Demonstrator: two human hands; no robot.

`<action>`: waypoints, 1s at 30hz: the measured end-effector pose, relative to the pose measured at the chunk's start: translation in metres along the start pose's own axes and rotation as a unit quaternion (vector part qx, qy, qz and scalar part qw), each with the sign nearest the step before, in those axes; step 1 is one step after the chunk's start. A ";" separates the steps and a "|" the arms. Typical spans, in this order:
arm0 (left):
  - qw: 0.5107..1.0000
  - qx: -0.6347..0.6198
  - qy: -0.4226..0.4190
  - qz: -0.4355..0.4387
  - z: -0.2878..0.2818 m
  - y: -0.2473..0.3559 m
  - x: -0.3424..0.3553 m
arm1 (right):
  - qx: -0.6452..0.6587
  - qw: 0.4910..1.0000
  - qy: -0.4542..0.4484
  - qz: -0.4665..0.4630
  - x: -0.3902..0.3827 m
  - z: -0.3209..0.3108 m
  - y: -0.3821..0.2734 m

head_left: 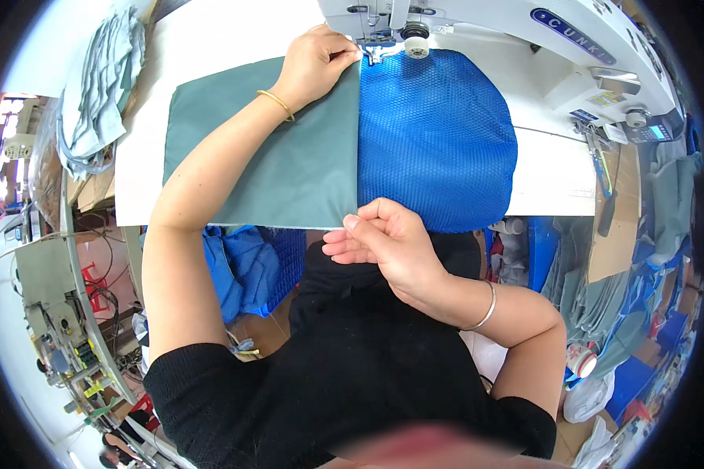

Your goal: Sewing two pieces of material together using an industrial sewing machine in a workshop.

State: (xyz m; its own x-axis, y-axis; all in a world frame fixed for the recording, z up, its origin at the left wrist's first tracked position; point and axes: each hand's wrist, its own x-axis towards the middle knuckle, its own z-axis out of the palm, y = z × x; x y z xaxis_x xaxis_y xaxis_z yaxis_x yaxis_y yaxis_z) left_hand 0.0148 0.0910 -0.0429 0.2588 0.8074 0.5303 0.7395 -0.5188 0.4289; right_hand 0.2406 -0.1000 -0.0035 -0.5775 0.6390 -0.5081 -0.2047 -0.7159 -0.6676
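A grey-green fabric panel (pixel 250 148) lies flat on the white sewing table, its right edge running along a blue mesh fabric piece (pixel 438 141) with a rounded right side. My left hand (pixel 319 64) pinches the far end of that shared edge, close beside the presser foot (pixel 377 55) of the sewing machine (pixel 508 31). At the near corner, by the table's front edge, my right hand (pixel 387 242) grips the grey-green panel between thumb and forefinger; its other fingers curl below. Whether the mesh is also caught in either pinch cannot be made out.
Stacked light grey-green cloth pieces (pixel 105 86) hang at the far left. Scissors (pixel 598 160) and a dark-handled tool (pixel 608 207) lie on cardboard at the right. Blue fabric (pixel 242 270) sits below the table's front edge, and more grey-green pieces (pixel 583 273) hang at the right.
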 end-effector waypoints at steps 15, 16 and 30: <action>0.998 -0.009 -0.016 0.052 -0.013 0.004 -0.015 | 0.003 1.000 0.005 0.013 0.004 -0.009 0.010; 0.995 0.015 -0.011 0.099 -0.015 0.005 -0.016 | 0.006 1.000 0.001 0.007 0.004 -0.008 0.010; 0.979 0.076 -0.052 0.180 -0.017 0.020 -0.026 | -0.835 0.337 0.192 -0.391 0.053 -0.056 -0.119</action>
State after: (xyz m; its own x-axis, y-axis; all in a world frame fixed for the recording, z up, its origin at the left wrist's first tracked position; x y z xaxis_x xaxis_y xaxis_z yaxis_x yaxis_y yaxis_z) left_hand 0.0125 0.0550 -0.0351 0.5750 0.6085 0.5469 0.6708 -0.7333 0.1106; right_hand 0.2781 0.0349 0.0187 -0.6526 0.6669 0.3597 0.7392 0.6646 0.1088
